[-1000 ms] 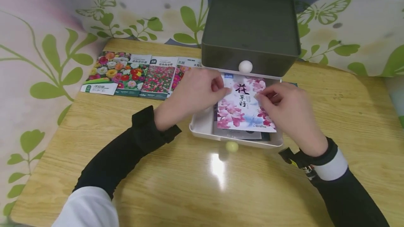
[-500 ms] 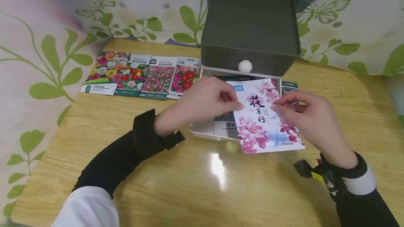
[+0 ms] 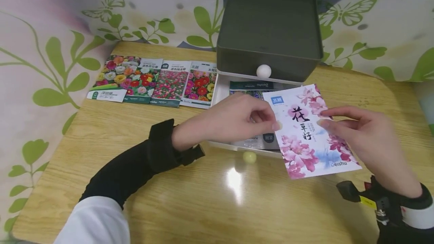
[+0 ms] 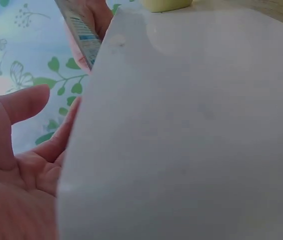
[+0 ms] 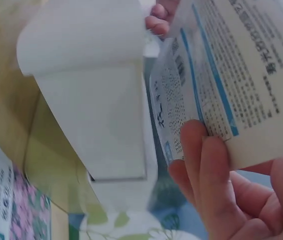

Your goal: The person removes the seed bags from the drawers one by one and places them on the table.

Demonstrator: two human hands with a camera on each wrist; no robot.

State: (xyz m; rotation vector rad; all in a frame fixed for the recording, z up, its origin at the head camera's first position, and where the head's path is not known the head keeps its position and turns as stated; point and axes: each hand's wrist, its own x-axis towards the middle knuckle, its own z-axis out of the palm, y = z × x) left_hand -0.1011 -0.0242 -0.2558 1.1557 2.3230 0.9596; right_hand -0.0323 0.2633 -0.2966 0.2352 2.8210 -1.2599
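Observation:
In the head view a white flower-seed packet [image 3: 310, 134] with pink blossoms tilts above the right front of the pulled-out white drawer [image 3: 222, 86]. My right hand [image 3: 367, 136] pinches its right edge; the right wrist view shows fingers [image 5: 209, 160] against its printed back [image 5: 246, 85]. My left hand [image 3: 237, 118] is beside the packet's left edge, its thumb tip overlapping that edge in the head view. In the left wrist view this thumb [image 4: 29, 102] stands apart from the fingers, with nothing between them. Other seed packets [image 3: 252, 85] lie inside the drawer.
A dark green drawer box [image 3: 269, 25] with a white knob [image 3: 263, 71] stands against the patterned wall. The drawer carries a yellow knob [image 3: 249, 157]. Several flower-seed packets [image 3: 171, 82] overlap in a row on the wooden table [image 3: 183, 202] to the left.
The blossom packet has moved right and toward me, out from over the drawer, turning slightly. Both hands have moved the same way, and more of the packets inside the drawer shows.

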